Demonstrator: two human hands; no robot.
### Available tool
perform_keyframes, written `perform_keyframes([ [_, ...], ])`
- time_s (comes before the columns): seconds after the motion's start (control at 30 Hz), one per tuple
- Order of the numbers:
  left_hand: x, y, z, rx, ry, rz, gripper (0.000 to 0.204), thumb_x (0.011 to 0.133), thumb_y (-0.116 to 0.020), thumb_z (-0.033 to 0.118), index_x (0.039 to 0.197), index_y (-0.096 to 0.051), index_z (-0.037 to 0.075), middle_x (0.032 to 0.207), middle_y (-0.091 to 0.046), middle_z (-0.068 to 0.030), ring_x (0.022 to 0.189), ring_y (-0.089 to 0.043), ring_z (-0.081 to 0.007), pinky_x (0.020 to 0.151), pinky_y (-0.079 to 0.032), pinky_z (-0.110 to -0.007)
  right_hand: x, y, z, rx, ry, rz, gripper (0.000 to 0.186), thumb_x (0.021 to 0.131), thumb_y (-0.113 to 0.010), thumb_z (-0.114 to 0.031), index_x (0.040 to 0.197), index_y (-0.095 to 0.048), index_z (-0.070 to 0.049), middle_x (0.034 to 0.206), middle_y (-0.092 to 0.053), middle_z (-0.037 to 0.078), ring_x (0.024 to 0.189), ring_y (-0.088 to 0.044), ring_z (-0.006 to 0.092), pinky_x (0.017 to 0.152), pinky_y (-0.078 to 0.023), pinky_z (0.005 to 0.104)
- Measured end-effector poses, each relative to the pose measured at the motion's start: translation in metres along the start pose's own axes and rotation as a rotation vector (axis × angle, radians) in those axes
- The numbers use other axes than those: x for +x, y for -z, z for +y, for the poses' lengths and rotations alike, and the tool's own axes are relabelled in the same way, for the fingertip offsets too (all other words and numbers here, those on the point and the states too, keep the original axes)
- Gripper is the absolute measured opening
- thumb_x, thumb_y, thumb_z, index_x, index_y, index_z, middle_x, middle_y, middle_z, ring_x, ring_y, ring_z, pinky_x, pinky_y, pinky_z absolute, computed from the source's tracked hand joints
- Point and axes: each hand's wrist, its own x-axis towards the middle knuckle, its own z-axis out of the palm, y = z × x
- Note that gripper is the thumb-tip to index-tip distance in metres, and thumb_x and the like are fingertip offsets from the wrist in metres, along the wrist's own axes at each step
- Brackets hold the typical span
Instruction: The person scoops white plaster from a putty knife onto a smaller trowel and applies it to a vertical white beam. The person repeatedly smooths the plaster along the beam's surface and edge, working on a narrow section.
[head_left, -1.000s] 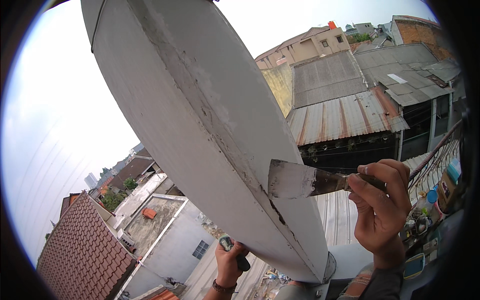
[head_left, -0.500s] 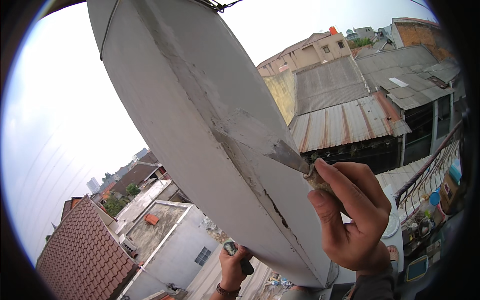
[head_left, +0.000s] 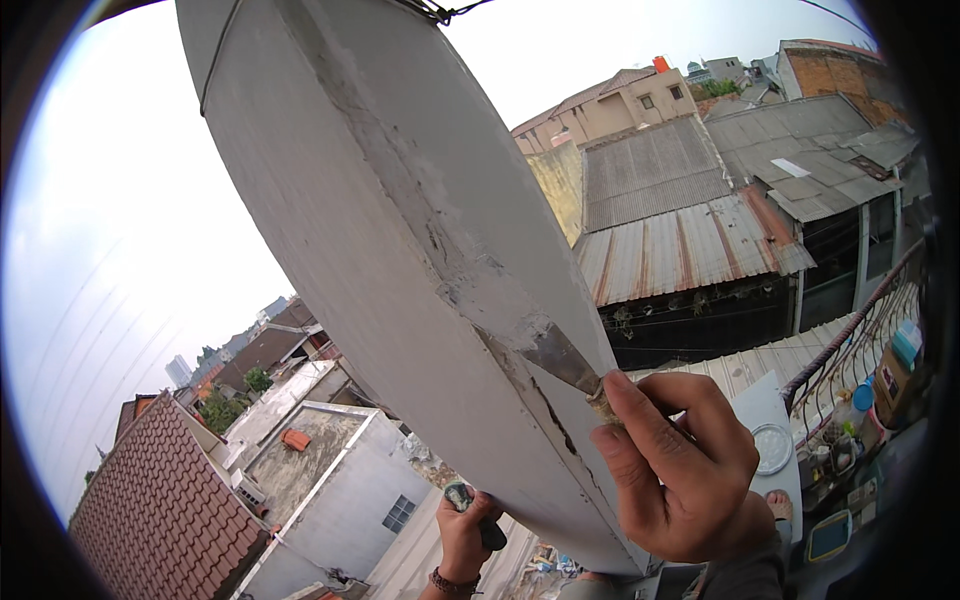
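Note:
A grey-white concrete column (head_left: 330,240) leans across the middle of the view. Its near corner has a rough strip of grey filler and a dark open crack (head_left: 552,415) low down. My right hand (head_left: 690,470) grips a putty knife (head_left: 562,360) by its worn handle. The metal blade lies against the right face, at the lower end of a smeared patch of filler (head_left: 490,285). Below and to the left, my left hand (head_left: 462,540) is closed round a dark-handled tool (head_left: 492,533), beside the column's lower edge. What that tool's far end looks like is hidden.
At the right, a curved metal railing (head_left: 850,325) borders a cluttered ledge. A white board holding a round white lid (head_left: 771,449) lies under my right arm, near a bare foot (head_left: 779,503). Rooftops spread far below on both sides. Wires (head_left: 440,14) wrap the column's top.
My right hand has moved down and slightly left, taking the putty knife's blade lower along the column. Smeared filler now reaches further down the corner. My left hand stays nearly still.

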Motion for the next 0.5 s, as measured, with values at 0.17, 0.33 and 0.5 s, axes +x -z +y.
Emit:
perform_keyframes([
  [0.17, -0.002, -0.007, 0.003, 0.005, -0.01, 0.047, 0.021, 0.094, -0.068, 0.016, 0.105, -0.057, 0.002, 0.086, -0.063, -0.0033, 0.072, -0.06, -0.0134, 0.066, -0.051, -0.032, 0.006, 0.004, 0.005, 0.026, 0.045, 0.082, 0.034, 0.087, -0.069, -0.003, 0.119, -0.064, 0.009, 0.095, -0.06, 0.019, 0.069, -0.061, 0.0168, 0.052, -0.047, 0.0246],
  [0.33, -0.002, -0.007, 0.004, 0.025, -0.004, 0.051, 0.024, 0.094, -0.068, 0.016, 0.109, -0.057, 0.001, 0.089, -0.064, -0.0043, 0.071, -0.061, -0.014, 0.067, -0.052, -0.031, 0.016, -0.026, 0.01, 0.079, 0.079, 0.173, 0.035, 0.088, -0.071, -0.005, 0.12, -0.065, 0.006, 0.096, -0.06, 0.016, 0.068, -0.06, 0.0136, 0.05, -0.048, 0.0246],
  [0.5, -0.004, -0.021, 0.013, -0.018, -0.012, 0.092, 0.022, 0.089, -0.074, 0.012, 0.088, -0.053, 0.005, 0.076, -0.06, -0.0043, 0.063, -0.055, -0.0138, 0.061, -0.05, -0.031, -0.005, -0.05, -0.003, 0.167, -0.029, 0.185, 0.04, 0.083, -0.076, -0.006, 0.122, -0.067, 0.001, 0.094, -0.062, 0.012, 0.067, -0.066, 0.0147, 0.051, -0.052, 0.0259],
])
